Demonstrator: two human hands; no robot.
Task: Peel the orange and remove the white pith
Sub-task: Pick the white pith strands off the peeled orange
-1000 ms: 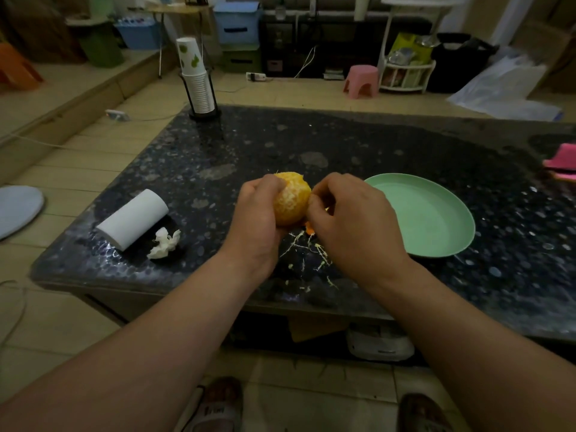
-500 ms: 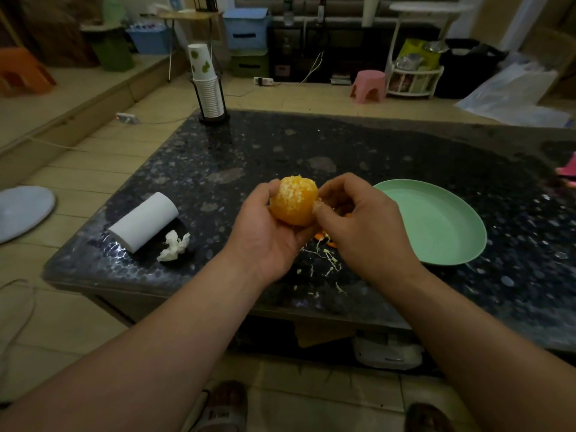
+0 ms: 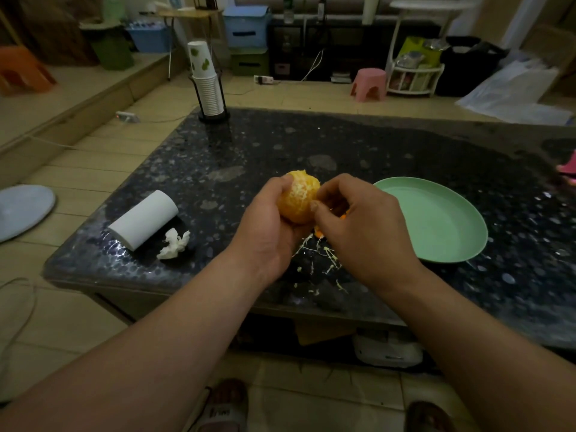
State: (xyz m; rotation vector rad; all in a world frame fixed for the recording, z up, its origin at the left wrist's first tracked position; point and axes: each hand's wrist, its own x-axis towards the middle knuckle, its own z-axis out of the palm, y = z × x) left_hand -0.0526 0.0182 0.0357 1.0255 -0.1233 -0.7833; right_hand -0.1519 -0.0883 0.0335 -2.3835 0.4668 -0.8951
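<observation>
A peeled orange (image 3: 298, 197) with white pith threads on its surface sits in my left hand (image 3: 268, 226), which cups it from the left and below, above the dark speckled table (image 3: 389, 151). My right hand (image 3: 361, 226) is beside the fruit on its right, thumb and forefinger pinched against its skin; what they pinch is too small to make out. Loose white pith strands (image 3: 321, 254) and small orange peel bits (image 3: 318, 233) lie on the table under my hands.
An empty green plate (image 3: 436, 222) lies right of my hands. A white paper roll (image 3: 145, 219) and a crumpled tissue (image 3: 173, 244) rest at the left. A stack of paper cups in a holder (image 3: 208, 85) stands at the far left corner. A pink object (image 3: 568, 169) sits at the right edge.
My left hand has turned the orange, so a pith-covered face now points up and toward me. My right fingers moved back against the fruit's right side.
</observation>
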